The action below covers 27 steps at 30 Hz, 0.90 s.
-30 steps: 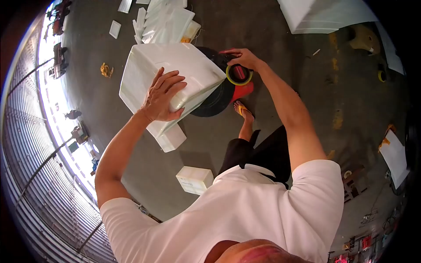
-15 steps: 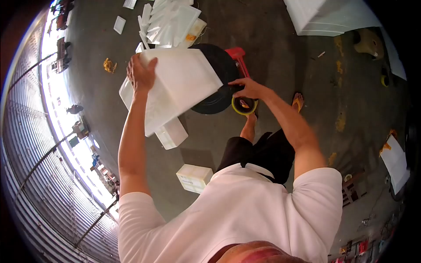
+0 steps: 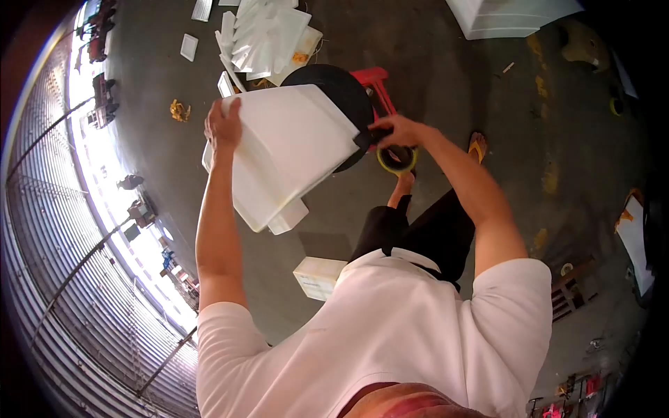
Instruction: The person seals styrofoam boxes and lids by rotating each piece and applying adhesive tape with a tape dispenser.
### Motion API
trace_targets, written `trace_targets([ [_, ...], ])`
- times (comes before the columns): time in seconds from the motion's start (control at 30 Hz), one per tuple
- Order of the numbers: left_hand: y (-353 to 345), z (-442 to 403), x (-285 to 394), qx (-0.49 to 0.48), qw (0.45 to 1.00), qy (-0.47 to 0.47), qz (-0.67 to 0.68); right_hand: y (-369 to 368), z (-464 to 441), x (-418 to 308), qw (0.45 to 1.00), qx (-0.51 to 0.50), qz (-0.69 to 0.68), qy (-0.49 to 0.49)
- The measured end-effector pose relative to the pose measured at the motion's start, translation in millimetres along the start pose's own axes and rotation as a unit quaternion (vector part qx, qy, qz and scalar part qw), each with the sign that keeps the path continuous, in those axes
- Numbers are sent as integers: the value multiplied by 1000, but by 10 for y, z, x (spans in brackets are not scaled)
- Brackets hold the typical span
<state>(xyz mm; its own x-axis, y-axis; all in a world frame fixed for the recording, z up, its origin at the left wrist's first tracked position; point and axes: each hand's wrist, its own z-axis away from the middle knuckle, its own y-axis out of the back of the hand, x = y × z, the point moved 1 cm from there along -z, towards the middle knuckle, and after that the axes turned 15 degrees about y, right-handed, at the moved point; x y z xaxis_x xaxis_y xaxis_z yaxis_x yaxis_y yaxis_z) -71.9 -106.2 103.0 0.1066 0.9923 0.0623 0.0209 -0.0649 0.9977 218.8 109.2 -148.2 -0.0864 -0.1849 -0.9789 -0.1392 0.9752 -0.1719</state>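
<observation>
A large white foam box [image 3: 296, 146] is tilted over a round black disc-like surface [image 3: 334, 87]. My left hand [image 3: 223, 127] grips the box's upper left edge, thumb on the near face and fingers round the side. At the box's right corner, my right hand [image 3: 397, 132] is closed on a tape dispenser with a yellow-rimmed roll [image 3: 396, 160]. The dispenser's dark front end touches or nearly touches that corner. Behind the hand stands a red plastic stool or frame [image 3: 376, 87], partly hidden by the black disc.
White foam lids [image 3: 268, 38] lie piled beyond the box. Smaller white boxes rest on the floor, one near my body [image 3: 319, 277] and one partly under the large box [image 3: 288, 217]. A big white box [image 3: 509, 17] stands at upper right. Crumpled yellow tape [image 3: 180, 110] lies left.
The large box has turned, and my left hand has moved from its near face to its upper left edge. My right hand has brought the dispenser down and right, against the box's corner.
</observation>
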Motion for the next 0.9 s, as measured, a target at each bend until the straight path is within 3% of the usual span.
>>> trace_targets([
  [0.07, -2, -206, -55, -15, 999, 41, 1, -16, 178, -56, 999, -31, 29, -32],
  [0.13, 27, -124, -6, -26, 997, 78, 0, 227, -6, -31, 988, 54, -131, -68],
  [0.2, 170, 116, 174, 116, 992, 3, 46, 382, -273, 212, 991, 85, -103, -7],
  [0.27, 233, 562, 543, -44, 957, -259, 126, 518, -471, 197, 995, 102, -20, 9],
  [0.33, 305, 1093, 973, -56, 945, -323, -2, 630, -406, 51, 993, 112, -36, -28],
  [0.43, 313, 907, 1029, -86, 966, -243, -11, 584, -158, -42, 980, 59, -173, -81],
  [0.53, 80, 356, 783, -18, 985, -168, 18, 203, 365, 15, 987, 51, -139, -59],
  [0.57, 28, 190, 835, -15, 986, -166, 25, 97, 417, 4, 990, 81, -104, -46],
  [0.6, 22, 60, 859, -10, 996, -78, 34, -1, 446, -16, 990, 110, -76, -35],
  [0.63, 58, 3, 797, -3, 999, 10, 41, 19, 298, -11, 972, 165, -155, -59],
  [0.67, 119, -1, 729, 2, 999, 10, 42, 77, 105, -22, 973, 163, -154, -54],
  [0.73, 188, -92, 720, 134, 971, -196, 40, 345, -370, 62, 974, 212, -79, -17],
  [0.77, 339, 70, 870, 46, 941, -325, 88, 443, -665, 242, 976, 217, -32, -3],
  [0.87, 209, 319, 935, -25, 941, -338, 4, 507, -854, 166, 972, 231, -22, -24],
  [0.9, 247, 232, 974, -32, 950, -306, 46, 496, -925, 20, 970, 234, -44, -43],
])
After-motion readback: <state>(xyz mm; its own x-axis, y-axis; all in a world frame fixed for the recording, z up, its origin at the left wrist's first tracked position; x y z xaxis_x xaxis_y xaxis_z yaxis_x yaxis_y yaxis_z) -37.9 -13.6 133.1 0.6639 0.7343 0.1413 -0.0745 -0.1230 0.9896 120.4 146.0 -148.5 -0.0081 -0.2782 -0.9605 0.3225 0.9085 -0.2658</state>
